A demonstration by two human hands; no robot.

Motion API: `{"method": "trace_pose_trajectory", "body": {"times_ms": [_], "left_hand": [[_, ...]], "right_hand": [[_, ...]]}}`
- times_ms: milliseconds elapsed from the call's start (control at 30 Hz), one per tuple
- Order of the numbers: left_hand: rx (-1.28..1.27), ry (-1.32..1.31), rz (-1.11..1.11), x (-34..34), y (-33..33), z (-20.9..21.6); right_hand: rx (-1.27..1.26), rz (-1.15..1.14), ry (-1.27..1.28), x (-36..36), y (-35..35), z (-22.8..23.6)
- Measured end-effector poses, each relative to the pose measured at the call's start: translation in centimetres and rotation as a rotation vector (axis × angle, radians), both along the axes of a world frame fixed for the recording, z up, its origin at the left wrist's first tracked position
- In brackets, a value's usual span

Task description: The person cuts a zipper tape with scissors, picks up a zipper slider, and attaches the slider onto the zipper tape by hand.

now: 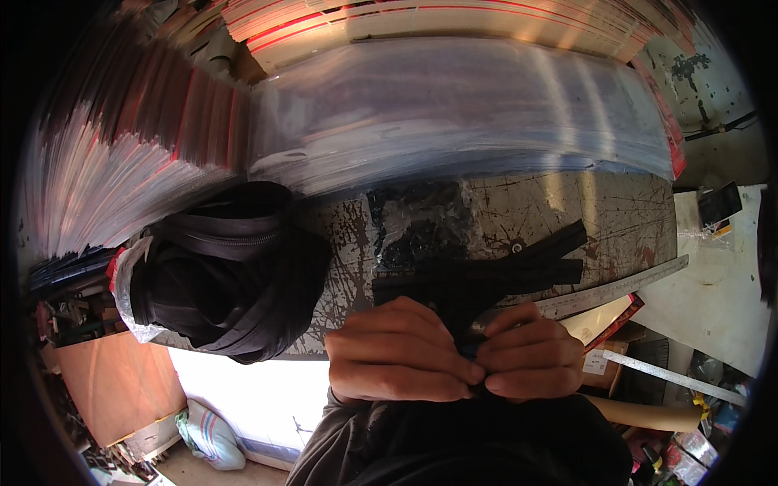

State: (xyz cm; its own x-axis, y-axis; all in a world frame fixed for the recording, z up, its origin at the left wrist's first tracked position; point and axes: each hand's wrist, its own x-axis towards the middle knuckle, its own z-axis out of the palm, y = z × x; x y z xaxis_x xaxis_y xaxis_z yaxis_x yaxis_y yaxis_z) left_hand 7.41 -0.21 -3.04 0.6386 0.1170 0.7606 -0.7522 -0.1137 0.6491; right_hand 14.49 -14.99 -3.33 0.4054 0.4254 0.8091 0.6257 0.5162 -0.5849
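My left hand and my right hand meet at the near edge of the scratched worktable, thumbs and fingers closed in pinches. Between them is the end of a black zipper strip, mostly covered by my fingers. Just beyond my hands, more black zipper pieces lie on the tabletop, one slanting up to the right. To the left sits a big bundled coil of black zipper tape, its teeth showing along the upper band. Exactly what my fingertips grip is hidden.
Clear plastic sheets are stacked across the back of the table. Upright sheets with red edges crowd the left. A metal ruler lies at the right edge. Beyond it stands a white surface holding a dark phone-like object.
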Motion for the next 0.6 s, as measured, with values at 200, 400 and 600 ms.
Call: {"method": "trace_pose_trajectory", "body": {"times_ms": [200,400,600], "left_hand": [[0.033,0.043,-0.059,0.00,0.30,-0.04],[0.012,0.017,-0.018,0.10,0.18,0.00],[0.011,-0.035,0.039,0.46,-0.22,-0.28]], "right_hand": [[-0.044,-0.010,-0.003,-0.04,-0.12,0.18],[-0.031,-0.025,-0.002,-0.15,-0.01,0.24],[-0.036,-0.052,-0.005,-0.18,0.11,0.27]]}}
